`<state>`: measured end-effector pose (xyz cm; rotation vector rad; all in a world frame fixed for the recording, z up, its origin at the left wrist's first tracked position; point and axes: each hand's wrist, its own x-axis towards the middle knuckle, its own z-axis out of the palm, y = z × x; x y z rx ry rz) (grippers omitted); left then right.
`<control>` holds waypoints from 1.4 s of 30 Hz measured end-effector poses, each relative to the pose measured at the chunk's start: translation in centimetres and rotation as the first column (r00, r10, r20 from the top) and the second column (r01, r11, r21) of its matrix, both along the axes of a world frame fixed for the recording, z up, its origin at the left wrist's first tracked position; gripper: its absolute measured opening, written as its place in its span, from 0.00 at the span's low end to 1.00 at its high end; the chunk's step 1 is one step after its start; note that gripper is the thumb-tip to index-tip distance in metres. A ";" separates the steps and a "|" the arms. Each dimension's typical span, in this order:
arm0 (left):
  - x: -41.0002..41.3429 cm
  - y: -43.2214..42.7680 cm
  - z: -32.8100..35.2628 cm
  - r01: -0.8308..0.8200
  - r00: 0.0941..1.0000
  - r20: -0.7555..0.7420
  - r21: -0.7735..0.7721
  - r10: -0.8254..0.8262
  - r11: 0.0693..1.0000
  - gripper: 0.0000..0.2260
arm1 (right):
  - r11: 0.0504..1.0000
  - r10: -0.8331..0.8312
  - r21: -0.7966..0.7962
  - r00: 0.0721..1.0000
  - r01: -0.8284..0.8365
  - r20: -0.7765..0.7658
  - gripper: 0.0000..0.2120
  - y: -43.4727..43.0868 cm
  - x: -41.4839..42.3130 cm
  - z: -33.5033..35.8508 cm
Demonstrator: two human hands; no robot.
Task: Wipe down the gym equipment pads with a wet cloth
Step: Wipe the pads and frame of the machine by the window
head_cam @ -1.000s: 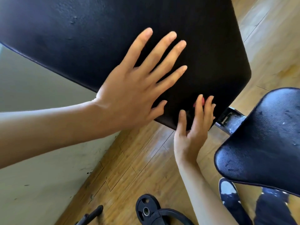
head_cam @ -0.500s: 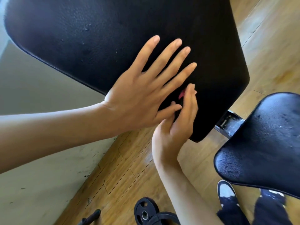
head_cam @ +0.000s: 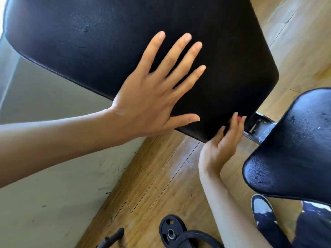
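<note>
A large black back pad (head_cam: 107, 42) fills the top of the view. My left hand (head_cam: 148, 104) lies flat on it with the fingers spread. My right hand (head_cam: 222, 147) reaches up to the pad's lower right corner, fingers nearly straight. A small pink scrap, probably the cloth (head_cam: 239, 119), shows at its fingertips against the pad's edge; most of it is hidden. A second black pad, the seat (head_cam: 295, 149), sits at the right with pale specks on it.
A metal bracket (head_cam: 259, 126) joins the two pads. On the wooden floor below lie a black weight plate (head_cam: 170, 230) and a dark bar end (head_cam: 114, 237). My shoe (head_cam: 261, 208) stands under the seat pad. A pale scuffed wall (head_cam: 53, 185) is at the left.
My right hand slid from beside my left thumb back down and right to the pad's lower corner. My left hand stayed flat on the pad.
</note>
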<state>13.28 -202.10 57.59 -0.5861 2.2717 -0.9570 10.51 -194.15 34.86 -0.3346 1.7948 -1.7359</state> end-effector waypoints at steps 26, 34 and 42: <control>0.0 0.2 -0.2 -0.024 1.000 -0.015 0.019 0.024 1.000 0.48 | 0.989 0.060 -0.131 0.997 -0.065 -0.048 0.25 0.7 3.8 7.5; 0.4 0.2 0.2 -0.029 1.000 -0.010 0.060 0.029 0.998 0.42 | 0.986 0.163 0.014 0.963 -0.164 -0.213 0.26 1.5 1.8 0.2; 1.5 0.1 4.8 -0.017 0.999 -0.030 0.034 0.018 0.999 0.36 | 0.964 0.236 -0.148 0.968 -0.222 0.083 0.28 -1.0 -0.7 12.0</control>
